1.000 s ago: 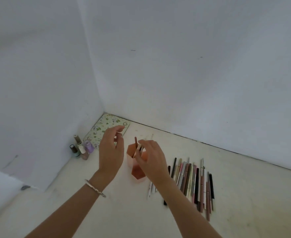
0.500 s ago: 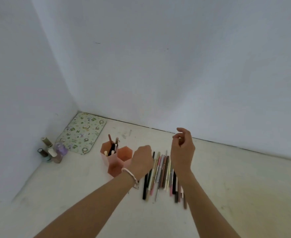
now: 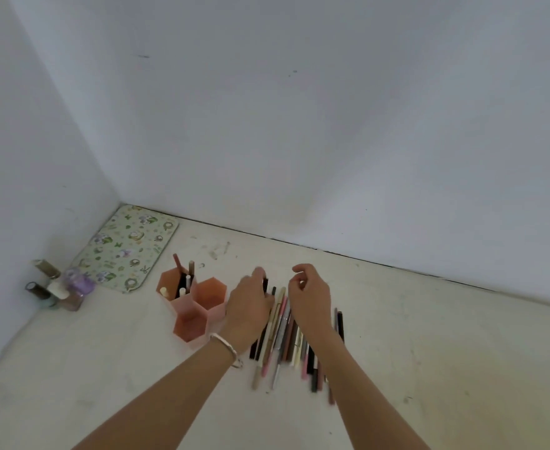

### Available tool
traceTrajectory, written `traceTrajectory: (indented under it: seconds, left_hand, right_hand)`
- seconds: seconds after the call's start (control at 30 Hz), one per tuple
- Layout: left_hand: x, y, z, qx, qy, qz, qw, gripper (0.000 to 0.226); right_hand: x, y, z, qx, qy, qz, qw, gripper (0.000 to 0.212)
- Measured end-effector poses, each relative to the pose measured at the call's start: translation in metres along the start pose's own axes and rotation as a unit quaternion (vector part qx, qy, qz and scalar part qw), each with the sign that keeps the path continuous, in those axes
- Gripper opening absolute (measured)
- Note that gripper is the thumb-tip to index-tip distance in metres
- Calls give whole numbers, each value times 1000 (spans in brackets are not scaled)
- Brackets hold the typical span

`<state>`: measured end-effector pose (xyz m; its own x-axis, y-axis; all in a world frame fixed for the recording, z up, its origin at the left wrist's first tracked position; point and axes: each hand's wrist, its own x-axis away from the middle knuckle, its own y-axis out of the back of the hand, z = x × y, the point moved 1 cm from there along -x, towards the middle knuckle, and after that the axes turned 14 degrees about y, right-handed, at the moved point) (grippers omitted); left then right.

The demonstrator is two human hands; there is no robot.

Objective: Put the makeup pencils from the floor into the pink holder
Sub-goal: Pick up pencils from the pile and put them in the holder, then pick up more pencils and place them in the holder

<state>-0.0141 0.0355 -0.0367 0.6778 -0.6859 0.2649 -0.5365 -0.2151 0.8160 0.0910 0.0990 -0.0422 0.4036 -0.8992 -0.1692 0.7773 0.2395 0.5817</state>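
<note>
Nearest, on pale scuffed floor (image 3: 429,352): slim makeup pencils (image 3: 281,332) in a tight row, open floor to the right. Above them, left hand (image 3: 247,306), fingers bent onto the far ends, grasp lost in blur; right hand (image 3: 309,297) loosely curled, empty, lower than half a second ago. Just left, pink holder (image 3: 182,305): three hexagonal plastic cells, a few pencils upright in the far one. Beyond, floral mat (image 3: 127,248) in the corner.

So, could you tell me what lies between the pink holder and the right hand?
The left hand, over the left edge of the makeup pencils; the head view shows it.
</note>
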Motion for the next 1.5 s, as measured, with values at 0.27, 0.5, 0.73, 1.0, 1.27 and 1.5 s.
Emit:
traceTrajectory:
  seconds: [0.27, 0.5, 0.73, 1.0, 1.27, 1.5]
  left_hand:
    - [-5, 94, -17, 274, -40, -107, 955, 31]
    - [-10, 162, 15, 385, -68, -260, 883, 35]
    - [-15, 173, 78, 305, -66, -329, 891, 32]
    - [-6, 140, 119, 205, -124, -279, 930, 20]
    - [13, 170, 85, 390, -90, -309, 863, 26]
    - [26, 95, 40, 146, -97, -91, 980, 18]
  right_hand:
    - [-18, -57, -6, 281, 38, 200, 938, 18]
    - [-39, -39, 16, 80, -24, 70, 994, 8]
    - [-55, 5, 106, -181, 11, -184, 966, 12]
    - [-12, -30, 166, -243, 144, -213, 935, 18]
    - [21, -70, 144, -9, 316, 10, 949, 18]
    - [1, -12, 103, -108, 122, -154, 975, 41]
